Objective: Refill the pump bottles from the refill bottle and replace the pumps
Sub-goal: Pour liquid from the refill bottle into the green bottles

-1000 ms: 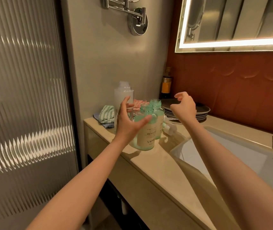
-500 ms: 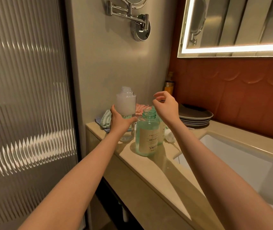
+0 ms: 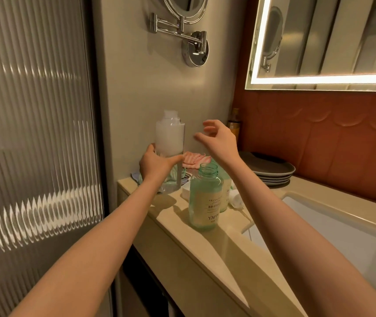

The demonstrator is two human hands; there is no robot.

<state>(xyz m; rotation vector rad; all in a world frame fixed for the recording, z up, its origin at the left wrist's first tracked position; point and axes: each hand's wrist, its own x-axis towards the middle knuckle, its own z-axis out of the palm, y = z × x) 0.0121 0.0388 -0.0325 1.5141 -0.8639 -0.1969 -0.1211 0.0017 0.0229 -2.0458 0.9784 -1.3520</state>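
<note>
Two bare forearms reach in from the near edge over a beige stone counter [image 3: 205,252], with a white sink [image 3: 324,236] sunk into its right side. Near the counter's front edge, just left of the sink, a green pump bottle [image 3: 203,202] stands upright with its neck open and no pump on it. A second green bottle [image 3: 225,191] stands just behind it to the right, mostly hidden. A white object [image 3: 236,199] lies beside that one, towards the sink, too blurred to name. Further back, near the counter's left back corner, the left hand [image 3: 157,167] grips the refill bottle [image 3: 169,138] low on its body. Its fingers [image 3: 177,158] are wrapped round the clear lower part, and the bottle is upright with a frosted white upper part. Whether its base rests on the counter or hangs just above it cannot be told. The right hand [image 3: 220,140] hovers above the green bottles, just right of the refill bottle's upper half. It holds nothing, its fingers [image 3: 207,123] spread and loosely curled. Behind the hands a pink cloth [image 3: 195,160] and a green cloth [image 3: 174,176] lie against the back wall. A stack of dark plates [image 3: 273,171] sits at the counter's back edge behind the sink, and an amber bottle [image 3: 235,124] stands in the back corner. On the walls above hang a swing-arm mirror [image 3: 190,40] and a lit mirror [image 3: 324,42]. A ribbed glass panel [image 3: 33,133] fills the left.
</note>
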